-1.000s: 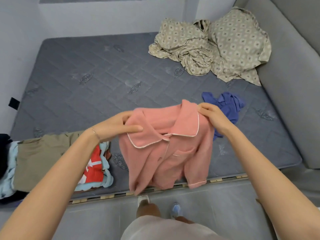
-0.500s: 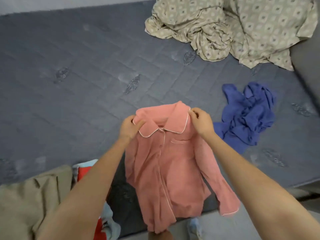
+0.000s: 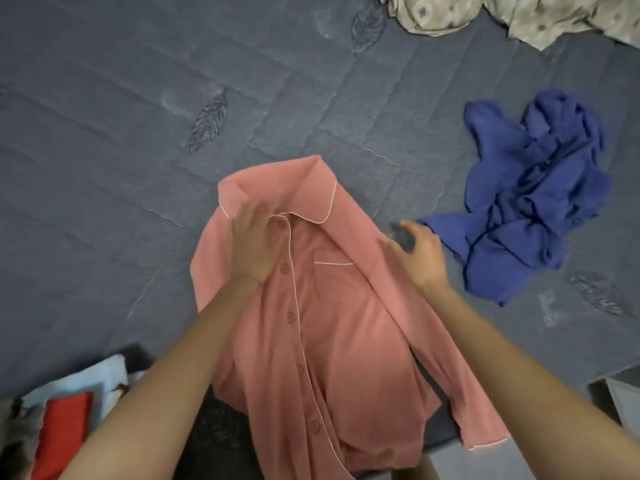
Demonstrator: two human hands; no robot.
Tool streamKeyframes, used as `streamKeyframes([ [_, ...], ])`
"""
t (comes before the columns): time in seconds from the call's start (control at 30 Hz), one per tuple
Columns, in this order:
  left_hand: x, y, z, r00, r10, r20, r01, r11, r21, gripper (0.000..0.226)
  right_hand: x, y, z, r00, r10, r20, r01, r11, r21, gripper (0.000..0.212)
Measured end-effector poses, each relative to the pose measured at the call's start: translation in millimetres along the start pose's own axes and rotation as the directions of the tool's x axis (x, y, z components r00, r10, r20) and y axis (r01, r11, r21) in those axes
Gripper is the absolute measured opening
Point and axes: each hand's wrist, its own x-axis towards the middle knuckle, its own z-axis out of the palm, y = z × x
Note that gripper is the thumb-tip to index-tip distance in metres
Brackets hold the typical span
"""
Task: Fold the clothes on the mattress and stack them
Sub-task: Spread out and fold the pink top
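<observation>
- Lying face up on the grey quilted mattress (image 3: pixel 104 150) is the salmon-pink button-up pyjama shirt with thin white piping (image 3: pixel 339 323). Its collar points to the far side, and the bottom hem runs past the near edge of the bed.
- The left hand (image 3: pixel 254 247) is laid flat on the shirt just below the collar, next to the top button. The fingers are pretty much straight and pressing on the fabric, not grabbing it.
- The right hand (image 3: pixel 417 258) is at the shirt's other shoulder. It's a bit blurry, but the fingers are loosely curved with bare mattress showing between them and the thumb, so it's holding nothing. The thumb looks like it's just at the shoulder edge.
- One long sleeve trails down alongside the right forearm, with its cuff (image 3: pixel 485 443) near the mattress edge.
- A crumpled blue garment (image 3: pixel 533 202) sits just beside the right hand, apart from the shirt.
- Some beige patterned fabric (image 3: pixel 540 15) is bunched up at the far right corner.
- At the near left there's a pile of clothes with red and light blue showing (image 3: pixel 65 427).
</observation>
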Motion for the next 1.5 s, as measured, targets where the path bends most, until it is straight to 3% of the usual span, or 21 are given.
streamKeyframes([
  [0.1,-4.1,22.8,36.2,0.983,0.145,0.117,-0.150,0.988,0.037,0.044,-3.9,28.8,10.3,0.997,0.077,0.032,-0.077,0.997,0.006,0.056],
  [0.2,0.3,50.9,69.3,0.950,0.249,0.188,-0.265,0.962,0.066,0.040,-8.2,49.6,18.4,0.994,0.097,0.054,-0.100,0.994,0.054,0.041],
  [0.37,18.1,89.7,107.8,0.904,0.272,0.332,-0.332,0.933,0.141,0.042,-6.6,61.4,20.4,0.999,-0.004,0.049,-0.002,0.991,0.131,0.005],
  [0.53,31.6,117.0,130.5,0.825,0.241,0.512,-0.377,0.909,0.179,0.032,0.2,61.3,5.8,0.997,-0.054,0.064,0.037,0.968,0.248,0.011],
  [0.73,41.8,137.8,135.4,0.894,0.300,0.332,-0.304,0.952,-0.040,0.009,3.2,65.1,-12.0,0.993,0.039,0.111,-0.087,0.879,0.469,0.021],
  [0.93,67.5,174.9,141.0,0.983,0.143,0.114,-0.111,0.961,-0.253,0.007,-2.3,81.4,-21.0,0.975,0.133,0.179,-0.206,0.845,0.494,0.021],
  [1.17,80.0,185.2,155.8,0.980,0.015,0.196,-0.028,0.998,0.063,0.007,25.4,109.9,-64.1,0.986,0.147,0.073,-0.164,0.851,0.499,0.010],
  [1.23,80.1,193.1,159.9,0.932,0.080,0.352,-0.115,0.990,0.080,0.011,37.1,117.0,-79.5,0.987,0.142,0.071,-0.158,0.829,0.537,0.006],
  [1.33,81.6,219.4,167.7,0.766,0.151,0.625,-0.178,0.984,-0.020,0.014,48.3,124.1,-92.7,0.984,0.105,0.143,-0.164,0.847,0.506,0.009],
  [1.4,84.0,236.2,173.7,0.698,0.160,0.698,-0.195,0.980,-0.029,0.008,50.6,126.9,-97.7,0.982,0.085,0.168,-0.159,0.852,0.499,0.014],
  [1.5,89.0,250.4,179.9,0.697,0.150,0.701,-0.123,0.988,-0.088,0.010,50.9,130.5,-103.5,0.978,0.069,0.197,-0.163,0.842,0.514,0.022],
])
